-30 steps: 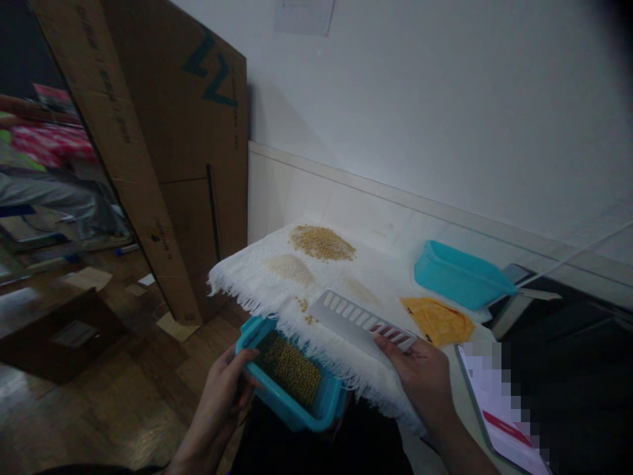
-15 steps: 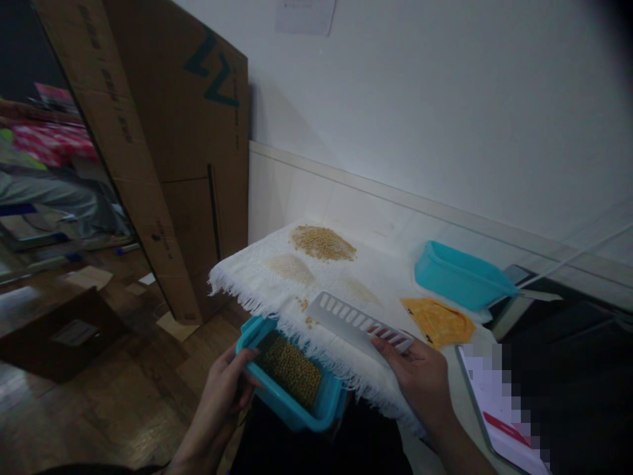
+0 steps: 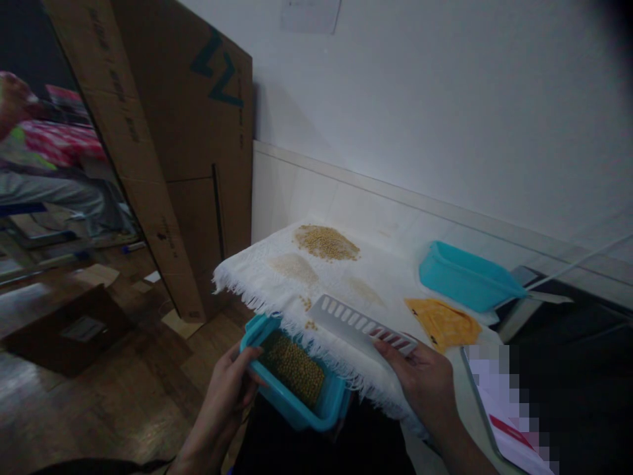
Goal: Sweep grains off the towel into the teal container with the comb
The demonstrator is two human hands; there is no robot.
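Note:
My left hand (image 3: 237, 376) grips the left rim of a blue plastic bin (image 3: 281, 404), held just under the table's fringed edge. Soybeans (image 3: 294, 369) cover the bin's bottom. In my right hand (image 3: 420, 376) is a grey slotted plastic scraper (image 3: 363, 326), lying low over the white fringed cloth (image 3: 257, 270). A few loose beans (image 3: 309, 313) rest by the scraper's far left end. Farther back on the cloth sit a larger heap of soybeans (image 3: 326, 243), a pale heap of fine grain (image 3: 293, 268) and a thin pale patch (image 3: 363, 290).
A second blue bin (image 3: 459, 277) stands at the right, near a crumpled yellow bag (image 3: 440, 323). A tablet-like device (image 3: 504, 409) lies at the lower right. To the left rises a tall cardboard box (image 3: 198, 132); another person's leg (image 3: 64, 194) shows beyond it.
The view has shifted slightly, so everything sits a little farther right. My hands, the bin and the scraper keep nearly the same places. The other person's hand at the far left is raised.

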